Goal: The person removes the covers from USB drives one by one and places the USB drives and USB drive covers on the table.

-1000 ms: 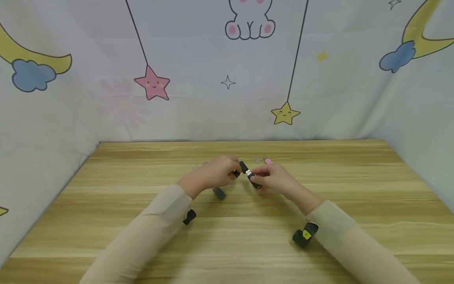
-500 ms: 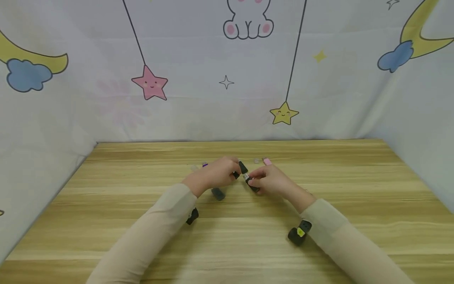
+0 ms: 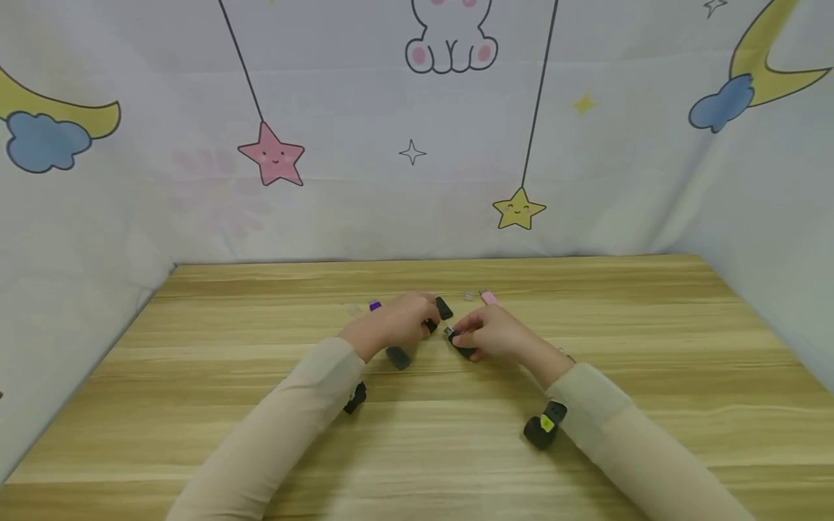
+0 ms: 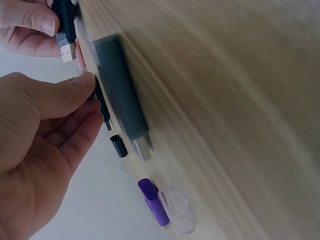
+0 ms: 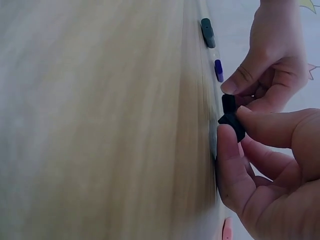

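Observation:
My right hand (image 3: 498, 329) pinches a black USB flash drive (image 4: 65, 25) between thumb and fingers, its metal plug bare and facing the left hand. Across from it, my left hand (image 3: 404, 318) pinches a small black piece (image 5: 228, 102) that looks like a cap, mostly hidden by the thumb in the left wrist view. Another black flash drive (image 3: 444, 307) lies on the table just beyond the two hands. Nearer the person, beneath the left wrist, lies a dark grey flash drive (image 4: 122, 90) with its plug uncovered.
A purple flash drive (image 4: 154, 202) and a clear cap (image 4: 179, 210) lie to the left, partly behind the left arm in the head view. A small black cap (image 4: 119, 146) is nearby. Farther back are a pink flash drive (image 3: 489, 297) and another clear piece (image 3: 468, 296).
My right hand has drawn the black flash drive slightly toward the person, and its plug has swung to point more leftward. The left hand has barely moved. The head view has shifted a little.

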A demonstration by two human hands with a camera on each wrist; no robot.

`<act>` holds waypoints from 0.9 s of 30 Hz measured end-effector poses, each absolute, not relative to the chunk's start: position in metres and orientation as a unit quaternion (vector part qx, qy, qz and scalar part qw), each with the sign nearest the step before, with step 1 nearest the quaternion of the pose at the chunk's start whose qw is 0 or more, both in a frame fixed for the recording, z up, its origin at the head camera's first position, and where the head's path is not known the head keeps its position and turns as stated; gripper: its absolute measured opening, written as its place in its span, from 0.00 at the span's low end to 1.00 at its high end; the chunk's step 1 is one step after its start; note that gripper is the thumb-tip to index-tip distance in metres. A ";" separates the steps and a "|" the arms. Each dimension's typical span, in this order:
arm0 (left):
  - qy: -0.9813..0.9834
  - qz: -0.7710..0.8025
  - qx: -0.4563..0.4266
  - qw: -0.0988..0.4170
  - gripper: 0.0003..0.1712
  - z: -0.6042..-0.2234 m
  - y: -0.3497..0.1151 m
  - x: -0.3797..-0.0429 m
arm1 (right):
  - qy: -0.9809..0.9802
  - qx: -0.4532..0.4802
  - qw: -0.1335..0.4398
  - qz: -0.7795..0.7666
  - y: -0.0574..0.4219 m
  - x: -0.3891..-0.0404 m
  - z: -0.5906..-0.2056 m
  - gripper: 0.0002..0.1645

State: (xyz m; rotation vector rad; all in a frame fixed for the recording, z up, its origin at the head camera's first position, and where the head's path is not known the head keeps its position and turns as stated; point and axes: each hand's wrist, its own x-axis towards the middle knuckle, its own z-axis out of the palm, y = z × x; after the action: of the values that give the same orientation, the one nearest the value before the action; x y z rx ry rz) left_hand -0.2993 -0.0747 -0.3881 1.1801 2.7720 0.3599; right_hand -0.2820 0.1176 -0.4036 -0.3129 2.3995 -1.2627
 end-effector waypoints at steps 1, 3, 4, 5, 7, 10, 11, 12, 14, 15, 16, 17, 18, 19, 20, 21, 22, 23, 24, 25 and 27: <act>0.913 0.119 0.386 0.057 0.10 -0.388 -0.075 -0.299 | 0.864 -0.115 0.201 -0.446 0.117 -0.282 -0.404 0.16; 0.915 0.119 0.382 0.061 0.10 -0.388 -0.074 -0.299 | 0.872 -0.120 0.193 -0.433 0.117 -0.282 -0.405 0.16; 0.915 0.119 0.381 0.063 0.10 -0.389 -0.074 -0.299 | 0.875 -0.120 0.190 -0.429 0.116 -0.282 -0.405 0.15; 0.915 0.119 0.379 0.065 0.10 -0.389 -0.074 -0.299 | 0.878 -0.122 0.186 -0.424 0.116 -0.283 -0.406 0.15; 0.916 0.118 0.378 0.068 0.10 -0.389 -0.074 -0.299 | 0.882 -0.128 0.181 -0.416 0.115 -0.283 -0.406 0.15; 0.916 0.119 0.376 0.072 0.11 -0.390 -0.074 -0.299 | 0.885 -0.129 0.177 -0.410 0.115 -0.282 -0.407 0.13; 0.916 0.119 0.376 0.073 0.11 -0.390 -0.074 -0.300 | 0.886 -0.133 0.176 -0.407 0.115 -0.282 -0.407 0.13; 0.916 0.120 0.376 0.072 0.11 -0.390 -0.073 -0.300 | 0.887 -0.134 0.175 -0.405 0.115 -0.283 -0.407 0.13; 0.916 0.122 0.376 0.073 0.11 -0.390 -0.073 -0.300 | 0.890 -0.135 0.173 -0.400 0.115 -0.283 -0.407 0.13; 0.916 0.123 0.376 0.072 0.12 -0.390 -0.073 -0.300 | 0.891 -0.135 0.172 -0.398 0.115 -0.283 -0.408 0.13; 0.915 0.124 0.377 0.072 0.12 -0.390 -0.073 -0.300 | 0.892 -0.136 0.172 -0.396 0.115 -0.283 -0.408 0.13; 0.915 0.124 0.378 0.071 0.12 -0.390 -0.073 -0.300 | 0.893 -0.139 0.171 -0.393 0.115 -0.284 -0.408 0.13; 0.915 0.125 0.378 0.071 0.12 -0.390 -0.073 -0.300 | 0.894 -0.139 0.170 -0.391 0.115 -0.284 -0.408 0.13; 0.914 0.125 0.380 0.070 0.12 -0.390 -0.073 -0.300 | 0.895 -0.138 0.169 -0.390 0.115 -0.284 -0.408 0.12; 0.914 0.125 0.380 0.070 0.12 -0.390 -0.073 -0.300 | 0.895 -0.138 0.169 -0.389 0.115 -0.284 -0.408 0.12; 0.913 0.126 0.381 0.070 0.12 -0.390 -0.073 -0.300 | 0.896 -0.138 0.168 -0.388 0.115 -0.283 -0.408 0.12; 0.913 0.127 0.380 0.071 0.12 -0.391 -0.073 -0.300 | 0.896 -0.138 0.167 -0.387 0.115 -0.284 -0.408 0.12; 0.913 0.127 0.381 0.071 0.13 -0.391 -0.073 -0.300 | 0.897 -0.139 0.167 -0.386 0.115 -0.283 -0.408 0.12; 0.913 0.127 0.381 0.071 0.13 -0.391 -0.073 -0.300 | 0.897 -0.139 0.167 -0.384 0.116 -0.283 -0.408 0.12; 0.913 0.128 0.380 0.073 0.13 -0.391 -0.073 -0.301 | 0.898 -0.139 0.167 -0.383 0.116 -0.283 -0.407 0.12; 0.913 0.128 0.379 0.075 0.13 -0.391 -0.073 -0.301 | 0.898 -0.138 0.167 -0.382 0.116 -0.283 -0.407 0.12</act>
State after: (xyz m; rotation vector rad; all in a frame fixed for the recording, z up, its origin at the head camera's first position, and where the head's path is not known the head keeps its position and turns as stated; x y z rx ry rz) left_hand -0.3006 -0.0726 -0.3906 1.1385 2.7400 0.3854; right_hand -0.2829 0.1159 -0.4070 -0.3915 2.5569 -1.0874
